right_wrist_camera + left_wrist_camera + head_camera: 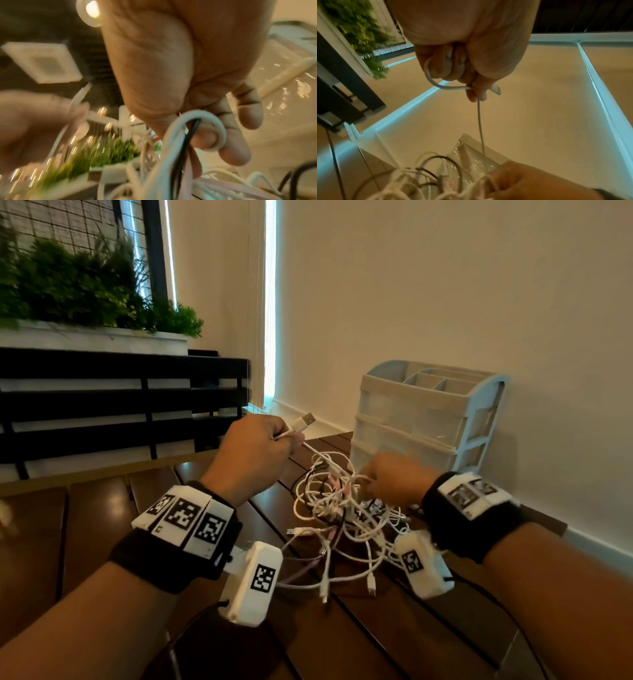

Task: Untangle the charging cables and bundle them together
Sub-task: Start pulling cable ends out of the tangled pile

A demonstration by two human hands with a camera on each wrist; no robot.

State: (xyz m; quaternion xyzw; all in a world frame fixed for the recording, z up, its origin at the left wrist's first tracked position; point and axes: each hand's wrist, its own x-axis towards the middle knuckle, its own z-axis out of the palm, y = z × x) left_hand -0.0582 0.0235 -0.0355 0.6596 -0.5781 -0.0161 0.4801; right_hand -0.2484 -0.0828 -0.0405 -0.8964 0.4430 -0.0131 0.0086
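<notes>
Left hand (255, 446) raised above the worktop (96, 508), fingers curled tight round one white cable (480, 121) just behind its flat metal USB plug (306, 421), plug end poking up and away past the knuckles. From that fist, cable running taut, down and to the right, its long axis pointing straight into the tangle of charging cables (337, 508). Right hand (394, 479) down at the far right edge of the heap, fingers hooked round a loop of white cord and a thin black one (192, 129), seemingly pinning the mass in place. Heap lying between the two wrists, nearer the right one, on dark glossy wooden slats. Mostly white round rubbery leads, a few pinkish, at least one black, looped over each other with small connectors splayed at the near side. Pale blue translucent plastic drawer organiser (428, 419) standing just behind the heap against the wall. Untangling judged barely begun: one strand singled out, the rest knotted. Next pull likely up and left, along the strand's own line, away from the anchoring right hand.
</notes>
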